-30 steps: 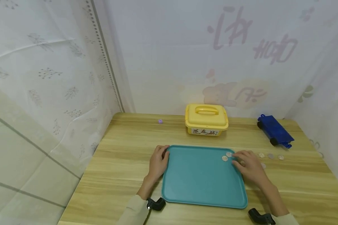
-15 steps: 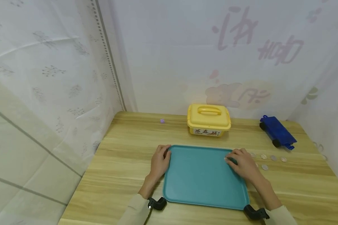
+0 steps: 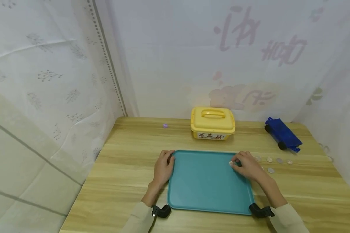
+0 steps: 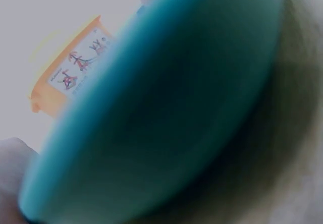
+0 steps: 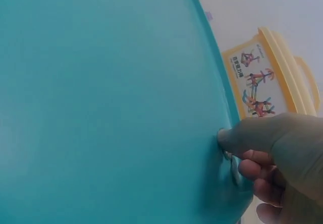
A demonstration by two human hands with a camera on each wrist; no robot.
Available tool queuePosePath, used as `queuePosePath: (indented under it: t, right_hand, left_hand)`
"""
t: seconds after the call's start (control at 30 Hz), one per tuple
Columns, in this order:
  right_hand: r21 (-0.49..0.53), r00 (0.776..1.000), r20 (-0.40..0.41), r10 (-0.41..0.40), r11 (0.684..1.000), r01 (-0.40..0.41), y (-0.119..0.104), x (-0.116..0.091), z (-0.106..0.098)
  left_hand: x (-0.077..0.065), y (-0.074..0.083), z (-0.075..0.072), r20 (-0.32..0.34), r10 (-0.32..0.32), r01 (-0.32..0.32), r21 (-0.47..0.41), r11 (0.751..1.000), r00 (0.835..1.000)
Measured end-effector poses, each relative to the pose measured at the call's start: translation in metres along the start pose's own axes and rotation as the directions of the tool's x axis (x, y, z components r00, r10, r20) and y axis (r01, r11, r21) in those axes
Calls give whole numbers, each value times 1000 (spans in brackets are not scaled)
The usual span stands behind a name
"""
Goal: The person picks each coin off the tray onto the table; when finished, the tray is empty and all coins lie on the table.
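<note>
A teal tray lies on the wooden table. My left hand grips its far left corner, fingers bent around the corner and thumb at the rim. Over the far right corner, my right hand pinches a silver coin between thumb and fingers. In the right wrist view the thumb presses on that coin, with a second coin by the fingers, partly hidden. Several more coins lie flat on the table right of the tray. The left wrist view is mostly filled by the blurred tray.
Behind the tray stands a yellow lidded box with a handle. A blue toy cart with black wheels sits at the back right. A small purple piece lies at the back left. Patterned white curtains border the table.
My right hand has moved left over the tray's far right corner, onto two coins that lay uncovered, and now pinches there. The left hand has stayed at its corner.
</note>
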State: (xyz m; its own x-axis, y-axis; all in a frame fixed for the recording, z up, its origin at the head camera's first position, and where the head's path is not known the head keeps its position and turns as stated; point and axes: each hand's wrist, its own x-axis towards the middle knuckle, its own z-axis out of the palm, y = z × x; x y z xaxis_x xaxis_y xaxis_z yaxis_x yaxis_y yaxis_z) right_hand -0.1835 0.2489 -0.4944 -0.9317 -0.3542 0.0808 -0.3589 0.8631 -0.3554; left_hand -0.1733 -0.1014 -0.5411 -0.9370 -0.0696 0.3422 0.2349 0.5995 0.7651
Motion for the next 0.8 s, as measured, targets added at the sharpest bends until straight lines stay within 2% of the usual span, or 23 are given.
queuePosePath:
  t: [0.1, 0.23, 0.53, 0.8]
  right_hand:
    - [26, 1000, 24, 6, 1000, -6, -4, 3, 0]
    - [18, 1000, 11, 2, 1000, -2, -8, 2, 3]
    - [-123, 989, -72, -131, 985, 122, -12, -3, 8]
    - [-146, 982, -101, -162, 978, 146, -13, -2, 9]
  left_hand:
    - [0, -2, 0, -13, 12, -12, 3, 1000, 1000]
    - [1, -2, 1, -11, 31, -31, 5, 1000, 999]
    - [2, -2, 2, -17, 44, -44, 7, 999, 999]
    - [1, -4, 1, -16, 23, -23, 11, 1000, 1000]
